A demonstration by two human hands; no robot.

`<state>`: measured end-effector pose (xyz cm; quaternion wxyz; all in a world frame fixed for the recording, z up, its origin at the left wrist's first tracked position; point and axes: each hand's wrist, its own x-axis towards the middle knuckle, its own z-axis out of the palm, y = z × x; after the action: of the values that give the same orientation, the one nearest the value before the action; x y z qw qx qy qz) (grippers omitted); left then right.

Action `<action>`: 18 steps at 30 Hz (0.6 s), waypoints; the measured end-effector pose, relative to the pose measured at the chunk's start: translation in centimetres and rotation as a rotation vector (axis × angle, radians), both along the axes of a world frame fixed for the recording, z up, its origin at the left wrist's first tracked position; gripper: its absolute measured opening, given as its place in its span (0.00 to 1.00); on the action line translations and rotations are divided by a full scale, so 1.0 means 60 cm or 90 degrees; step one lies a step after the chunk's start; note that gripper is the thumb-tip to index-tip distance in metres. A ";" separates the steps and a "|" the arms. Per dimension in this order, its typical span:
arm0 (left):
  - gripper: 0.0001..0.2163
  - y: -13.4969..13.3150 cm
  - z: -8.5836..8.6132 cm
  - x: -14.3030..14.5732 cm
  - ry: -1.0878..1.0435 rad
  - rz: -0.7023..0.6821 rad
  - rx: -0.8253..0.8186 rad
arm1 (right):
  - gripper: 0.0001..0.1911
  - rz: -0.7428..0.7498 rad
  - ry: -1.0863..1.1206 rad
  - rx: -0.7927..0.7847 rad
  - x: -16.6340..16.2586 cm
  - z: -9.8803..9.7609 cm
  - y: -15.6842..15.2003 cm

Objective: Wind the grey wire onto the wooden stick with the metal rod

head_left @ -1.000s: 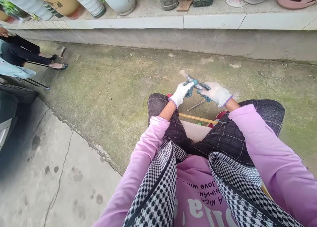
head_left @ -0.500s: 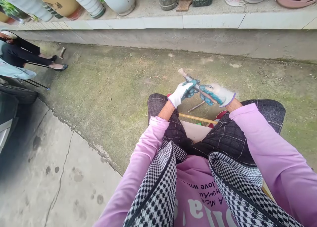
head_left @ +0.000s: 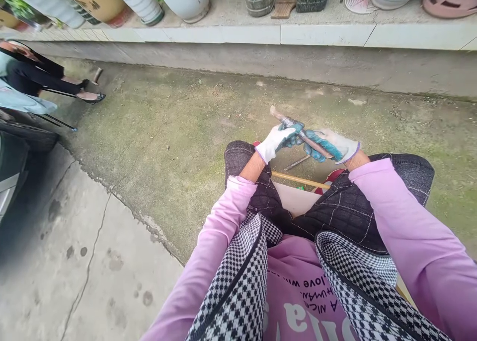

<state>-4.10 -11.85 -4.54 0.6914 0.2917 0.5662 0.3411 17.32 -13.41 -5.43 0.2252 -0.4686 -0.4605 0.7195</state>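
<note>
Both hands wear white work gloves with teal-coated palms and fingers. Between them lies a wooden stick (head_left: 288, 122), slanting from upper left to lower right, with dark wire-like winding around its upper part. My left hand (head_left: 282, 141) is closed around the wound middle. My right hand (head_left: 328, 145) grips the lower end, which lies across the palm and fingers. The pale upper end sticks out beyond my left hand. Below the hands, a thin metal-looking rod (head_left: 296, 163) rests on the ground between my knees, partly hidden by the right glove.
A yellowish wooden bar (head_left: 298, 178) and a pale board (head_left: 294, 198) lie between my legs. Potted plants and a white pot (head_left: 186, 1) stand on the tiled ledge (head_left: 238, 34) ahead. A seated person (head_left: 35, 75) is at far left, beside a vehicle's wheel (head_left: 28, 135).
The whole view has shifted slightly. Both hands stay on the stick, and more of its lower part now shows along my right glove.
</note>
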 end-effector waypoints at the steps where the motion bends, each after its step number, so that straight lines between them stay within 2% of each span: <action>1: 0.12 0.000 0.002 0.000 0.002 -0.001 0.003 | 0.33 -0.003 0.012 -0.004 0.003 0.000 -0.001; 8: 0.19 0.002 -0.004 0.007 0.056 0.004 0.000 | 0.32 -0.025 -0.038 -0.022 0.000 -0.002 0.005; 13: 0.17 0.003 -0.005 0.006 0.039 0.001 -0.003 | 0.32 -0.028 -0.039 -0.016 -0.001 0.002 0.004; 18: 0.15 0.002 -0.004 0.002 0.010 -0.015 0.021 | 0.39 -0.013 -0.005 0.000 0.001 0.000 0.001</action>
<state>-3.95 -11.72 -4.78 0.6861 0.3124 0.5626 0.3395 17.37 -13.34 -5.42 0.2309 -0.4762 -0.4563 0.7153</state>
